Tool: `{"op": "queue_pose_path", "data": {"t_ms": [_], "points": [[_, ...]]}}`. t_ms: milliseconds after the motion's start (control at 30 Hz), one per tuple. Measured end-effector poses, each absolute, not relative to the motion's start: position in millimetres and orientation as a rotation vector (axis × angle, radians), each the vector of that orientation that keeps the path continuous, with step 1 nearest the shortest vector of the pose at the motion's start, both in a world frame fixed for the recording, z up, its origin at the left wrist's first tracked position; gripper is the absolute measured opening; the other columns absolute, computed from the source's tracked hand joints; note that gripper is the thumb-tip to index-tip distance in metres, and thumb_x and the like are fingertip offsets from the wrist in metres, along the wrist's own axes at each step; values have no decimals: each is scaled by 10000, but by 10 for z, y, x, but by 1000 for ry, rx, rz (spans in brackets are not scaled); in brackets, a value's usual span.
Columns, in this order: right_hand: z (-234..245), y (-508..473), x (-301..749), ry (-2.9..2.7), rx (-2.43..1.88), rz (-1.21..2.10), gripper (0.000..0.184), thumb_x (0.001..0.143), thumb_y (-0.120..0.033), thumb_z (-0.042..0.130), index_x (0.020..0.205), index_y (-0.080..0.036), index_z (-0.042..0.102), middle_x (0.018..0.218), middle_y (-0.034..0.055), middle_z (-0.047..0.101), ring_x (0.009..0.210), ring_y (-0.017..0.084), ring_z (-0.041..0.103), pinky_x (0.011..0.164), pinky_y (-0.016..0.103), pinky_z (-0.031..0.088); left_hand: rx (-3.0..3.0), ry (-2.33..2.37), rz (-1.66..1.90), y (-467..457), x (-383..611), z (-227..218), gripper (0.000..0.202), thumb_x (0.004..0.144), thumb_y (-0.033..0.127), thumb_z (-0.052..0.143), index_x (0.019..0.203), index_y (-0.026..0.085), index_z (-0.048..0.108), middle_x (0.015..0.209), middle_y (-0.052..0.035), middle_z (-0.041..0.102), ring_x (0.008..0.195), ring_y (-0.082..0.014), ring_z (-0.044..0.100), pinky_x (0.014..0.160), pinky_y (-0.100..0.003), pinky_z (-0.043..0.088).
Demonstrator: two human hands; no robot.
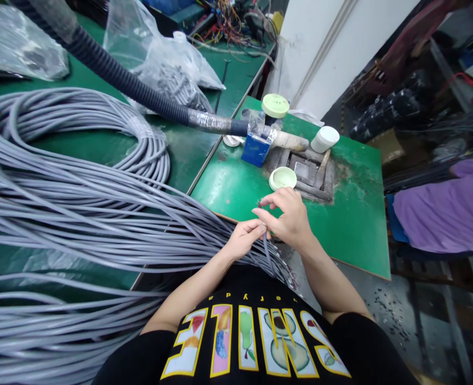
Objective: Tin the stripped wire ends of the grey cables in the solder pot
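My left hand (244,239) grips a grey sheathed cable (266,248) near its end, at the edge of a large fanned bundle of grey cables (100,214). My right hand (287,217) sits just above it, with thumb and fingers pinching the cable's thin stripped wire tips (259,203). Both hands are over the near corner of a green workbench (340,224). Close to my right hand lies a pale green lid (282,178). Further ends of the bundle fan out below my hands, with small coloured wire tips showing.
A coil of grey cable (79,123) lies on a green table at left. Behind are a blue box (255,149), a white tub (325,139), a metal recess (305,172), a black corrugated hose (116,75) and plastic bags (168,69). Purple cloth (440,208) hangs right.
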State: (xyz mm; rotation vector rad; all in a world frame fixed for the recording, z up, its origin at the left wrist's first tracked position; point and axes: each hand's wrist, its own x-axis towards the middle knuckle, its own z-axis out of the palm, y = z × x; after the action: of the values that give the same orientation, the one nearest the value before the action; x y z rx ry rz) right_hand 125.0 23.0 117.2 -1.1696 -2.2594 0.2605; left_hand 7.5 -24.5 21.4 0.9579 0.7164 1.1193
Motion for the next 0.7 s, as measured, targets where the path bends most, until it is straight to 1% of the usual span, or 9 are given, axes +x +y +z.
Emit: {"op": "queue_pose_path", "data": {"t_ms": [167,300,367,533,700], "points": [[1201,224,1239,-2184,-1196,402,101,765,-240,654,681,-214,603,664,-8,588,676,159,538,707,332,388,951,706,1130,-242,63,220,395,797,500,592,718,121,673,669,-37,617,630,-119,499,655,-245,391],[1234,183,1265,-2104,-1220,449,141,756,-230,669,630,-214,608,617,-11,575,662,159,540,689,331,398,824,666,1170,-235,77,170,376,779,491,622,809,123,691,663,-31,618,615,-112,491,641,-240,382],[1233,163,1286,-2078,-1219,466,136,762,-240,669,635,-218,625,613,-12,582,655,158,542,692,336,401,755,657,1169,-234,83,158,395,756,504,643,830,119,692,654,-31,613,615,-115,494,642,-243,382],[1214,134,1331,-2053,-1213,481,124,758,-248,671,643,-223,630,624,-13,604,653,158,551,701,343,407,652,614,1137,-237,81,184,412,716,511,682,810,111,693,642,-32,608,616,-117,512,644,-245,387],[1200,118,1369,-2080,-1192,478,65,787,-251,639,725,-235,628,686,-5,632,714,175,574,740,360,422,629,594,1128,-239,82,184,397,711,499,693,808,114,697,637,-29,609,612,-111,521,642,-241,394]]}}
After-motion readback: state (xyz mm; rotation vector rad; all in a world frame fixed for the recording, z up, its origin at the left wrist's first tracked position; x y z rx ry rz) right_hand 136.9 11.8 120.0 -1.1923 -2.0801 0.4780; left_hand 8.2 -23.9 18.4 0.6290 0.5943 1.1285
